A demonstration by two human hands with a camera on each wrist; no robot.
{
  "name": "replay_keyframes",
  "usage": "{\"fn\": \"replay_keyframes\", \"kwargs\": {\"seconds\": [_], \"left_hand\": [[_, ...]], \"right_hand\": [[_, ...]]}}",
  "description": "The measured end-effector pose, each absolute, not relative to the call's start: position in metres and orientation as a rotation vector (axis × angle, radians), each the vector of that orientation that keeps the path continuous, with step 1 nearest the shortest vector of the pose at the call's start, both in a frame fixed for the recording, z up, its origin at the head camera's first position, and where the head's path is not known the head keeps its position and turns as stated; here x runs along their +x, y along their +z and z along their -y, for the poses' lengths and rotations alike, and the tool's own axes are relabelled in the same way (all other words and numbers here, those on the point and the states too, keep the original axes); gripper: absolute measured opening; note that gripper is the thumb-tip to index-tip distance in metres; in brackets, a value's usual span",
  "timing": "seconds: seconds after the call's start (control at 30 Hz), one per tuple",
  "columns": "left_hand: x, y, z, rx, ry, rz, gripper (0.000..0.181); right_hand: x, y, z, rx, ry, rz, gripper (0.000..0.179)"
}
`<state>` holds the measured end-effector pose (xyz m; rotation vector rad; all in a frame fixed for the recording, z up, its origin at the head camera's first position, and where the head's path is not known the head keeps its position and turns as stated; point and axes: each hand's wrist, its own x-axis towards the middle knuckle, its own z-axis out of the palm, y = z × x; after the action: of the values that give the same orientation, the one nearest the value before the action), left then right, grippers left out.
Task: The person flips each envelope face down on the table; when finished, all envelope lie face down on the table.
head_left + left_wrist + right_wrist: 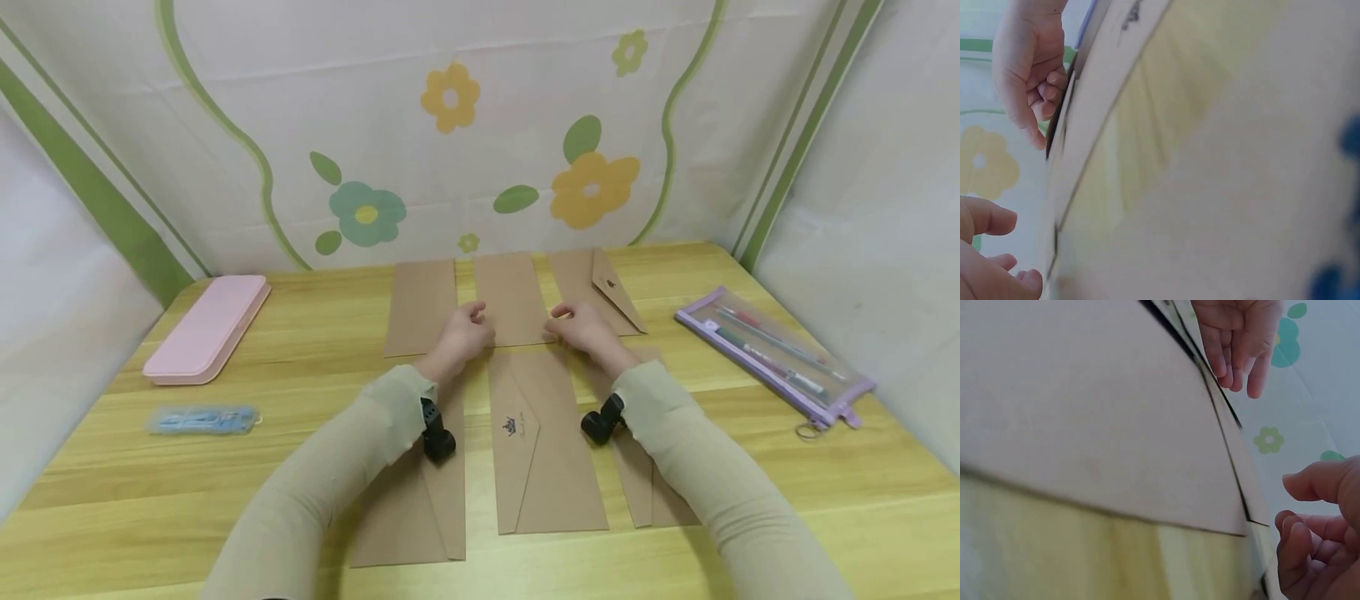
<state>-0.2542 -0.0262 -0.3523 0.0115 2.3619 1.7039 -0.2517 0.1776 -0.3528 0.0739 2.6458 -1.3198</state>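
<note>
Brown kraft envelopes lie on the table in two rows of three. My left hand (459,335) is at the lower left corner of the back middle envelope (512,292), its forearm passing over the front left envelope (408,508). At that middle envelope's lower right corner is my right hand (588,332), fingers loosely bent. Neither hand grips anything; thumb and fingers stand apart in the left wrist view on the left hand (991,256) and in the right wrist view on the right hand (1322,531). A crown print marks the front middle envelope (558,467). My right forearm partly hides the front right envelope (637,492).
Back left lies a plain envelope (422,304); back right, one with its flap showing (581,283). A pink pencil case (206,325) and a small blue packet (204,420) are at the left. A purple-edged clear pouch (780,354) with pens lies right. A flowered cloth (480,150) hangs behind.
</note>
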Motion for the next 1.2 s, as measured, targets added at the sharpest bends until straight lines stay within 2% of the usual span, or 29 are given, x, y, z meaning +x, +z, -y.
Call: {"fn": "replay_keyframes", "kwargs": {"seconds": [0.47,0.97,1.2], "left_hand": [[-0.258,-0.334,-0.001,0.134,2.138,-2.252,0.047],[-0.254,-0.339,-0.049,0.085,2.232,-2.044,0.043],[-0.252,-0.348,-0.065,0.080,2.182,-1.994,0.047]], "right_hand": [[-0.247,-0.328,-0.212,0.035,-1.494,-2.773,0.035],[-0.242,-0.327,-0.255,0.103,-1.590,-2.733,0.043],[-0.240,-0.333,-0.277,0.102,-1.546,-2.754,0.049]]}}
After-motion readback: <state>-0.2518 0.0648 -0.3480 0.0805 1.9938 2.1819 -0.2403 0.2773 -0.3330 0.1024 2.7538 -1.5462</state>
